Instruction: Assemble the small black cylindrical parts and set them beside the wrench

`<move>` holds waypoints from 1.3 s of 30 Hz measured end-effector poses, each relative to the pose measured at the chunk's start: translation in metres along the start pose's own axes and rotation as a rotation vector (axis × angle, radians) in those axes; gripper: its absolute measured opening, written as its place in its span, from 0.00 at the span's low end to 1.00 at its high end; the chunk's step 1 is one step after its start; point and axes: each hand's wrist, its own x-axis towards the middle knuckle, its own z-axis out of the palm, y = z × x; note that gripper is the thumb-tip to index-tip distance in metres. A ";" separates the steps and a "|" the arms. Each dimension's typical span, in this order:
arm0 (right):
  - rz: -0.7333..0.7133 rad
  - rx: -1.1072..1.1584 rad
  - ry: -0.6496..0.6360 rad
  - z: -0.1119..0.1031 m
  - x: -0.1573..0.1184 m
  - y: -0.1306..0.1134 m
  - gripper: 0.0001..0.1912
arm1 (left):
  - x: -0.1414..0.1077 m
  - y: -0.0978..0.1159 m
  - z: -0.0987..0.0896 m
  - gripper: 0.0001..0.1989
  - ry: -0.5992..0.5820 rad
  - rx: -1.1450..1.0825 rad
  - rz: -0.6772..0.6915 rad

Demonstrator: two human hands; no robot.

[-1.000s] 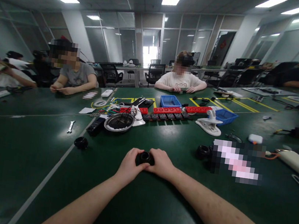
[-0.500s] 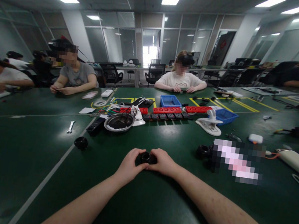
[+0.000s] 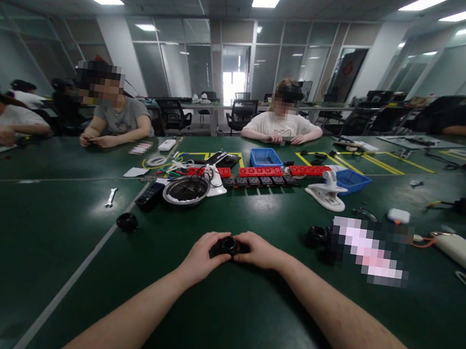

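Observation:
A small black round part (image 3: pixel 229 245) with a ring-shaped top is between my two hands, low over the green table (image 3: pixel 213 316). My left hand (image 3: pixel 203 256) curls its fingers and thumb round the part's left side. From the right, my right hand (image 3: pixel 260 252) grips it between thumb and fingers. Further left on the table sits another black round part (image 3: pixel 127 222). A similar black part (image 3: pixel 317 236) lies to the right, beside a blurred-out object.
Beyond my hands are a metal bowl (image 3: pixel 186 190), red and black socket strips (image 3: pixel 260 171), blue trays (image 3: pixel 266 158) and a white clamp stand (image 3: pixel 326 192). A wrench (image 3: pixel 111 198) lies left; a cream power bank (image 3: pixel 462 253) lies right. Several people sit around the table.
The black part has shifted very slightly to the right in my hands, and my right hand has moved a little the same way. A person's hand at the far left has moved slightly.

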 end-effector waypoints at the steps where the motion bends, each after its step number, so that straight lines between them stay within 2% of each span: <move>1: 0.014 0.017 -0.004 0.000 0.000 0.001 0.11 | 0.000 0.000 0.000 0.21 -0.001 -0.001 -0.004; 4: 0.112 -0.002 0.057 0.008 0.003 -0.003 0.16 | 0.000 0.001 0.003 0.20 0.037 0.014 -0.035; 7: 0.220 -0.147 0.194 0.020 0.004 -0.013 0.20 | 0.000 0.002 0.008 0.18 0.125 0.043 -0.076; 10: 0.217 -0.221 0.259 0.024 0.004 -0.020 0.22 | 0.001 0.001 0.010 0.18 0.145 0.047 -0.072; 14: 0.089 -0.113 0.133 0.015 0.002 -0.015 0.17 | 0.001 -0.001 0.006 0.20 0.060 0.020 -0.035; 19: 0.083 -0.035 0.075 0.006 0.001 -0.005 0.14 | 0.000 0.002 0.001 0.20 0.019 0.007 -0.009; 21: 0.117 -0.070 0.079 0.008 0.003 -0.006 0.17 | -0.001 0.005 0.001 0.19 0.053 0.037 0.003; 24: 0.167 -0.238 0.132 0.014 0.005 -0.013 0.21 | -0.002 0.009 0.005 0.18 0.117 0.083 -0.024; 28: 0.147 -0.365 0.177 0.017 0.004 -0.020 0.24 | -0.002 0.009 0.008 0.18 0.100 0.071 -0.041; 31: 0.067 -0.271 0.139 0.011 0.000 -0.018 0.26 | -0.001 0.007 0.005 0.19 0.056 0.039 -0.021; 36: -0.038 -0.091 -0.029 -0.002 -0.004 -0.007 0.17 | -0.002 0.007 -0.004 0.18 -0.009 -0.005 0.039; 39: -0.064 -0.060 -0.051 -0.004 -0.002 -0.002 0.17 | -0.002 0.007 -0.007 0.19 -0.087 -0.043 0.083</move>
